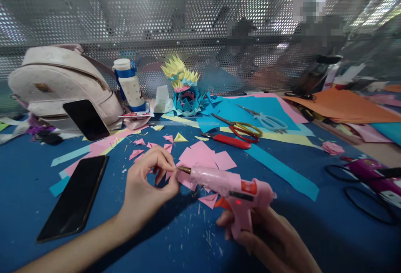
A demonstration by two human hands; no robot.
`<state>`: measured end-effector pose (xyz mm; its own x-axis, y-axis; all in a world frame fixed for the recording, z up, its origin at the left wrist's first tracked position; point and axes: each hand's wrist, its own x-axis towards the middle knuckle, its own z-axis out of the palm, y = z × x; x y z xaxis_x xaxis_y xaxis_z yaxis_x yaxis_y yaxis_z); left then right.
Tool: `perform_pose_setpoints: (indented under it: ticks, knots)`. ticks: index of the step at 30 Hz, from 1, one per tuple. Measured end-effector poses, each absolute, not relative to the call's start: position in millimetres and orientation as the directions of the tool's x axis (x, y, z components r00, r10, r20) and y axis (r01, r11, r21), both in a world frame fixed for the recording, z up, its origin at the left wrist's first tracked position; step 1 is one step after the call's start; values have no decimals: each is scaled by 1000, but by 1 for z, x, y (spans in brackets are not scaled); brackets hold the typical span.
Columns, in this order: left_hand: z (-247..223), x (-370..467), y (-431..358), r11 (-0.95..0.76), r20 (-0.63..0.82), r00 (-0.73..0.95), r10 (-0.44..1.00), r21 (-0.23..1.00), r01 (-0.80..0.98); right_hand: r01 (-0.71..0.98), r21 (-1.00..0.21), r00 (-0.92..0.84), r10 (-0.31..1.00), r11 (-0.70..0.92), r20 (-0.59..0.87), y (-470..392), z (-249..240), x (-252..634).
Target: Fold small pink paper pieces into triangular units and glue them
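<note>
My right hand (pixel 263 227) is wrapped round the handle of a pink glue gun (pixel 219 179), its red light lit and its nozzle pointing left. The nozzle tip touches or nearly touches the pinched fingertips of my left hand (pixel 153 177). Whatever lies between those fingertips is too small to make out. Under and behind the nozzle lie flat pink paper pieces (pixel 200 156), with small folded pink triangles (pixel 136 154) to their left. One folded pink piece (pixel 208 200) rests below the gun. A yellow triangle (pixel 180 137) lies farther back.
Scissors (pixel 242 130) and a red-handled cutter (pixel 232 141) lie behind the gun. Farther back stands a blue and yellow folded-paper piece (pixel 187 101). Two phones (pixel 73 197), a bottle (pixel 130 87) and a backpack (pixel 65 80) are left; a purple glue gun (pixel 372 174) is right.
</note>
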<state>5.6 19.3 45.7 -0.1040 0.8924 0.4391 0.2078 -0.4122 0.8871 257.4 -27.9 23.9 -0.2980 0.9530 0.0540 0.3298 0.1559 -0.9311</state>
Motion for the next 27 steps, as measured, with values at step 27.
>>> perform_pose_setpoints:
  ticks: [27]
  knots:
    - [43,-10,14,-694,856,135,500,302,653,-167,-939,-443,874,-299,-200,-31,25,248]
